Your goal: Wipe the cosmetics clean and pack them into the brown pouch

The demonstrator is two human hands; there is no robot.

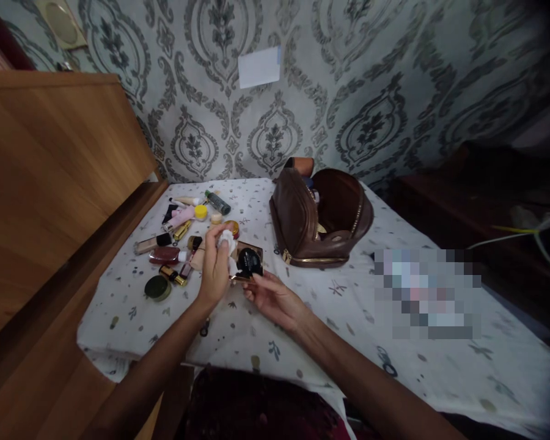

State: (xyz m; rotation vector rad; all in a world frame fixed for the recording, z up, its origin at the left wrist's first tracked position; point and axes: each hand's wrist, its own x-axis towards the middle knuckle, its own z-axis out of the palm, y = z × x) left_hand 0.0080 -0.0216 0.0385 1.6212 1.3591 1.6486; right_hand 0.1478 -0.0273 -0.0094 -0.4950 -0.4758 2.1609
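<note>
My right hand (277, 298) is closed on the lower edge of a makeup compact (250, 263), a gold-edged square case with a round black centre. My left hand (214, 269) has its fingers curled round a crumpled white tissue (228, 242) at the compact's left side. Just left of that hand lie a bottle of dark red liquid (164, 255), a gold and black tube (172, 275) and a round dark green jar (157, 288). Behind my left hand, a gold-rimmed jar (232, 228) is partly hidden.
An unzipped brown leather bag (297, 208) stands right of my hands with items inside. A dark green bottle (217, 202), a yellow-lidded jar (200, 212) and several tubes lie at the back left of the patterned white cloth (238, 336). A wooden panel (59, 183) borders the left.
</note>
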